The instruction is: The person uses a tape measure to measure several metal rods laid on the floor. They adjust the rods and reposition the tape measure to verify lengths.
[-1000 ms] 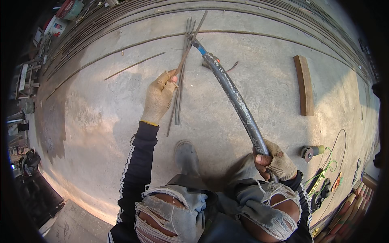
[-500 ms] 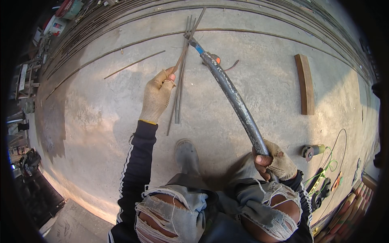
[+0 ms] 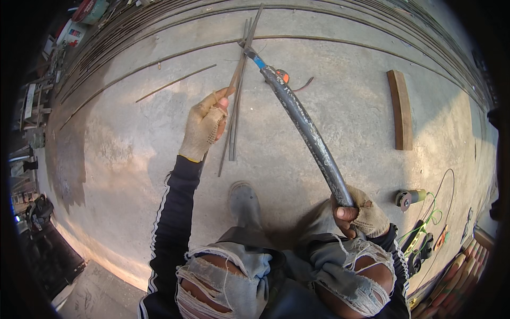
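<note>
My left hand (image 3: 202,125), in a beige knit glove with bare fingertips, is closed on a thin steel rod (image 3: 232,85). This rod slants up and away to the head of a long bending bar, where the two cross. More thin rods (image 3: 234,135) lie side by side on the floor just right of that hand. My right hand (image 3: 361,213), gloved the same way, grips the near end of the bending bar (image 3: 311,130), a worn black tube with a blue band near its slim far end. How the rod sits in the bar's head is too small to tell.
An orange and black tape measure (image 3: 282,76) lies beside the bar's far end. A wooden block (image 3: 399,110) and an angle grinder (image 3: 409,199) with a green cord are at right. One short rod (image 3: 176,83) lies at left; long rods (image 3: 340,40) stretch across the far floor.
My left hand has moved slightly left and toward me, with the held rod shifting along. The bar's far end has swung a little left; my right hand stays nearly in place.
</note>
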Demonstrator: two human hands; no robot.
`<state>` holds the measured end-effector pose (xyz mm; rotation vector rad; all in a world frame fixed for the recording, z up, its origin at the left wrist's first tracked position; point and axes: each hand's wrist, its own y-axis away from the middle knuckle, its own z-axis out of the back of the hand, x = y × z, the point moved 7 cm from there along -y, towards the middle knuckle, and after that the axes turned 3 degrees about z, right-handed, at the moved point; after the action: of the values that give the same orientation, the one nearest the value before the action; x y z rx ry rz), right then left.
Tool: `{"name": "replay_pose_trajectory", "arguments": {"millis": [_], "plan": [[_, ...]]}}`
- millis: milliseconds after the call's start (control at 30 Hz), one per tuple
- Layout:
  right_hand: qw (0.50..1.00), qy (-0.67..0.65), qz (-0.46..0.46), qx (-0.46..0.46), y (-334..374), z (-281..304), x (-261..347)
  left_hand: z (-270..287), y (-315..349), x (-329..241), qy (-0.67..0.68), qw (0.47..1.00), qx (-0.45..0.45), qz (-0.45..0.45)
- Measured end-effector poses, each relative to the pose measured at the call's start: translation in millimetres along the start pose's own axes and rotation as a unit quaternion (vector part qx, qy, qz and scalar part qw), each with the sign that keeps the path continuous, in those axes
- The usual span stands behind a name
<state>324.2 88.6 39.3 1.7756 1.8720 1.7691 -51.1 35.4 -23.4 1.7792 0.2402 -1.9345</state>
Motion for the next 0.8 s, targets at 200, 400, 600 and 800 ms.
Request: {"name": "replay_pose_trajectory", "arguments": {"millis": [200,400,600,800], "plan": [[1.000,0.022,0.000,0.016,-0.8,0.1,2.0,0.2,2.5,4.7,0.061,0.998,-0.016,0.014],[0.999,0.031,-0.001,0.023,0.1,-0.9,0.1,-1.9,8.9,0.1,0.148,0.987,-0.023,0.051],[0.999,0.033,-0.008,0.020,-0.7,0.0,-3.0,-8.2,25.7,3.3,0.195,0.977,-0.043,0.078],[0.999,0.033,-0.016,0.018,-0.1,-0.5,-6.7,-13.6,33.6,15.4,0.236,0.968,-0.052,0.072]]}}
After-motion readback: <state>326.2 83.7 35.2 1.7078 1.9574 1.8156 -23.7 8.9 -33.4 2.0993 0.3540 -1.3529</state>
